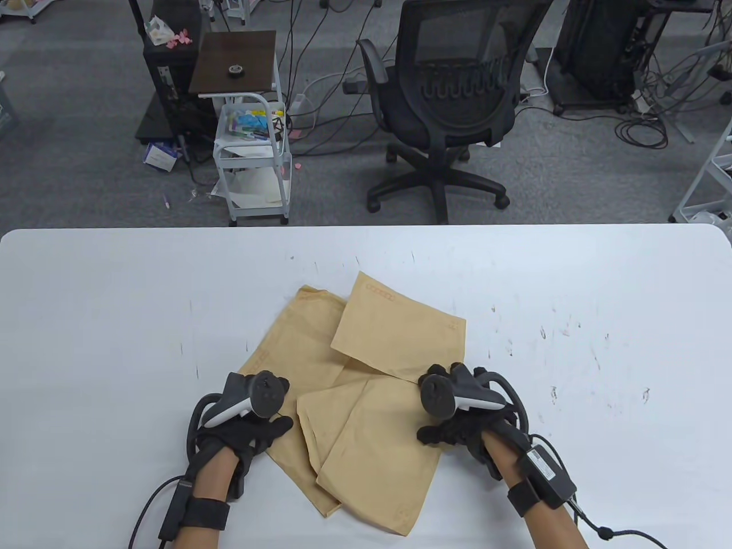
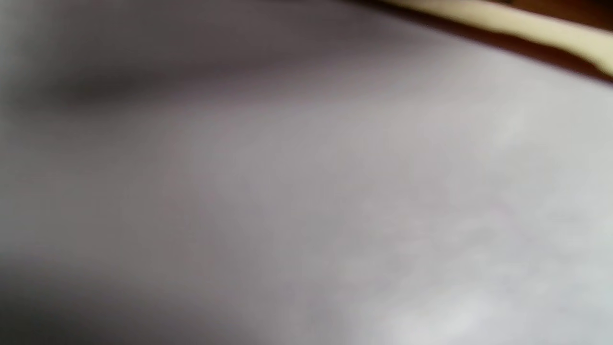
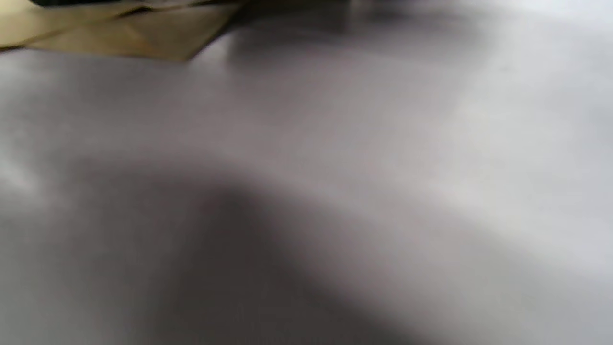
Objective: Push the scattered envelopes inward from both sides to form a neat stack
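Observation:
Several brown envelopes lie overlapping in a loose pile at the middle of the white table [image 1: 114,320]. One envelope [image 1: 397,334] lies on top at the back. A long one [image 1: 297,343] runs along the left, and another [image 1: 377,457] lies at the front. My left hand [image 1: 271,432] touches the pile's left edge and grips nothing. My right hand [image 1: 437,434] rests on the pile's right edge and grips nothing. The right wrist view is blurred and shows an envelope corner [image 3: 124,33] at the top left. The left wrist view shows only blurred table.
The table's far edge [image 1: 366,227] runs across the middle of the table view. Behind it on the floor stand a black office chair [image 1: 452,103] and a small white cart [image 1: 254,148]. Small dark marks dot the table's right half.

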`<act>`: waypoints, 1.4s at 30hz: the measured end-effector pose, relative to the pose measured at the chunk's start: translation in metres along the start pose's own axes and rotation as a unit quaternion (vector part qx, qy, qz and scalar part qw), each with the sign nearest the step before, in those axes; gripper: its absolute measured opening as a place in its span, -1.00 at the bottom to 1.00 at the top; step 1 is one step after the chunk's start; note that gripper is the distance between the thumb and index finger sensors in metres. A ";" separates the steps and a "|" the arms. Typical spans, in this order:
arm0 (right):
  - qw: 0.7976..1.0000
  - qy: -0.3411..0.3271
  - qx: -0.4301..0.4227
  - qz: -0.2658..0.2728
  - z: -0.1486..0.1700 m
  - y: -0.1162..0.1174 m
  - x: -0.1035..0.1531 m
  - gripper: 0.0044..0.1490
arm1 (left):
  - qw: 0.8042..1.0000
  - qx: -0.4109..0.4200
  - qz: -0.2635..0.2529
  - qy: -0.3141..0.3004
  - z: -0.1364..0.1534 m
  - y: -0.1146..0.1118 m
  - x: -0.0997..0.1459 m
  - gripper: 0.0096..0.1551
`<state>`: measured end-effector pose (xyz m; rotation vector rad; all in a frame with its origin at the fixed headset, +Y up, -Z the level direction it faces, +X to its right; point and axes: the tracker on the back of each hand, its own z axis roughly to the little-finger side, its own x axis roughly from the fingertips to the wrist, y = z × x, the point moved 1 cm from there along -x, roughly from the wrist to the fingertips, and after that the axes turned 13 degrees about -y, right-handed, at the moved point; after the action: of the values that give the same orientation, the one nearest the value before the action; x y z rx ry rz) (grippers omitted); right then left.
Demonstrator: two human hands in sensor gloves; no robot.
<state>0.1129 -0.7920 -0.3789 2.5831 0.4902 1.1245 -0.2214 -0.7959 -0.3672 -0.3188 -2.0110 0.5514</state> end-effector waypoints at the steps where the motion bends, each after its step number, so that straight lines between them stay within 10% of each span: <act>1: 1.000 -0.003 -0.001 0.002 -0.002 0.000 -0.001 0.29 | 1.000 -0.001 0.002 -0.004 -0.003 -0.001 -0.001 -0.07; 9: 1.000 -0.017 0.008 0.013 -0.015 0.002 -0.008 0.29 | 0.998 0.008 0.014 -0.058 -0.019 -0.002 -0.009 -0.12; 14: 1.000 -0.024 -0.003 0.016 -0.011 -0.009 -0.002 0.28 | 0.995 0.044 -0.077 -0.051 -0.008 0.017 0.007 -0.23; 19: 0.998 -0.013 -0.038 0.040 0.012 -0.018 0.011 0.31 | 0.996 -0.018 0.072 0.048 0.020 0.000 0.016 -0.10; 23: 1.000 -0.022 0.000 -0.004 0.007 -0.001 0.005 0.29 | 0.996 0.065 0.042 0.038 0.015 -0.010 0.008 0.04; 29: 1.000 -0.022 0.012 -0.003 -0.015 -0.001 -0.007 0.22 | 0.997 -0.022 0.054 0.043 -0.002 -0.003 0.003 0.05; 35: 0.998 -0.009 -0.027 0.059 -0.002 -0.019 0.003 0.20 | 0.982 -0.084 -0.114 0.125 -0.011 0.054 0.052 -0.11; 39: 0.993 0.002 -0.058 0.098 0.005 -0.017 0.005 0.18 | 0.990 -0.021 -0.131 -0.055 -0.071 0.050 0.041 0.15; 42: 0.997 0.001 -0.046 0.054 -0.001 -0.007 -0.003 0.20 | 0.983 0.004 0.036 -0.180 -0.133 0.003 0.006 0.32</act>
<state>0.1087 -0.7864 -0.3826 2.5561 0.2946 1.1557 -0.1077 -0.7574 -0.3098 -0.3047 -2.3512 0.7015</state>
